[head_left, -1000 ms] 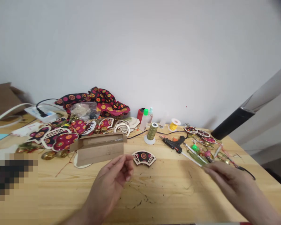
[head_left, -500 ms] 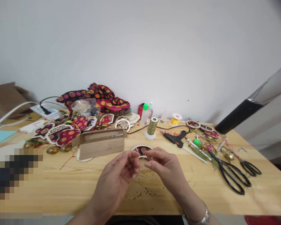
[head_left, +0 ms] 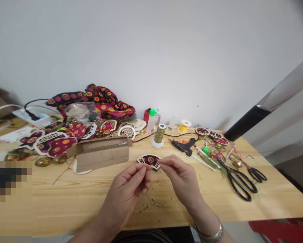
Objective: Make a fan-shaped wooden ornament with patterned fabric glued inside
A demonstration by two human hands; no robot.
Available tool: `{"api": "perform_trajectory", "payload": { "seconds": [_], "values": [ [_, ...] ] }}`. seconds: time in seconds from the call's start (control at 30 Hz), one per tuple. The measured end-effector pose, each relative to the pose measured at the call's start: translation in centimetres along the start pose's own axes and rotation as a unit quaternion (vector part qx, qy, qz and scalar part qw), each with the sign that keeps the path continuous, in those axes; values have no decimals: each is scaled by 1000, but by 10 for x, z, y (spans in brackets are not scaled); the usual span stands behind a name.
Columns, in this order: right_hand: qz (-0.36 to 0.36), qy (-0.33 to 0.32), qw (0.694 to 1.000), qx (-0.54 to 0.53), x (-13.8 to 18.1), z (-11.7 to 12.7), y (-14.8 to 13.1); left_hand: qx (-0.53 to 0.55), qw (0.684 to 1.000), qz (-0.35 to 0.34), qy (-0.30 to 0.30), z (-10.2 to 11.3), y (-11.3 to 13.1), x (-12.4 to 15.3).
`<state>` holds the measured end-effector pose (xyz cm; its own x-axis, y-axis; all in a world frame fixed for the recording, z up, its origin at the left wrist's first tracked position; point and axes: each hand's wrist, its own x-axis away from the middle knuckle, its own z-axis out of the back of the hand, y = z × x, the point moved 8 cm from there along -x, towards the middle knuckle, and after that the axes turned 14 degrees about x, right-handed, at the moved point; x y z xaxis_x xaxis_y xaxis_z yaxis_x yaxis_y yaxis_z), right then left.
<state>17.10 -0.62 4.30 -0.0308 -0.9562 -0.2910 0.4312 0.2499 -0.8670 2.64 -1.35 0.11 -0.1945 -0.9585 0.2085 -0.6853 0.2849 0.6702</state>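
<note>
A fan-shaped ornament (head_left: pixel 150 159), dark patterned cloth in a pale wooden frame, lies on the table just beyond my fingertips. My left hand (head_left: pixel 131 185) is closed, thumb pressed against the index finger near the ornament's lower edge. Opposite it, my right hand (head_left: pixel 180 177) pinches thumb and index finger together by the ornament's right end. Whatever sits in either pinch is too thin to make out. A fine dark strand (head_left: pixel 153 199) runs below my left fingers, among dark scraps on the wood.
A cardboard box (head_left: pixel 103 157) stands left, before finished ornaments (head_left: pixel 62 146) and patterned cloth (head_left: pixel 103 98). Behind my hands is a green thread spool (head_left: pixel 160 134). Rightward lie a glue gun (head_left: pixel 184 146), large black scissors (head_left: pixel 238 180) and smaller scissors (head_left: pixel 257 174). A yellow spool (head_left: pixel 183 127) stands farther back.
My left thumb has closed onto the index finger, and my right fingertips have drawn together. More of the fan-shaped ornament shows now. The whole view has shifted slightly.
</note>
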Motion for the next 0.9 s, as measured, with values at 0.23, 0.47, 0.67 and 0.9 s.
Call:
{"api": "perform_trajectory", "payload": {
  "seconds": [0.23,0.47,0.67,0.9],
  "values": [
    [-2,10,1000,0,2,-7,5,13,1000,-2,-3,1,-1,-1],
    [62,53,994,71,4,-6,-11,21,1000,7,-12,-1,-5,-3],
    [87,54,990,100,4,-7,-16,29,999,18,-13,-2,-8,-3],
    [103,-24,993,60,5,-6,-17,40,999,38,-4,2,-14,-4]
  ]
}}
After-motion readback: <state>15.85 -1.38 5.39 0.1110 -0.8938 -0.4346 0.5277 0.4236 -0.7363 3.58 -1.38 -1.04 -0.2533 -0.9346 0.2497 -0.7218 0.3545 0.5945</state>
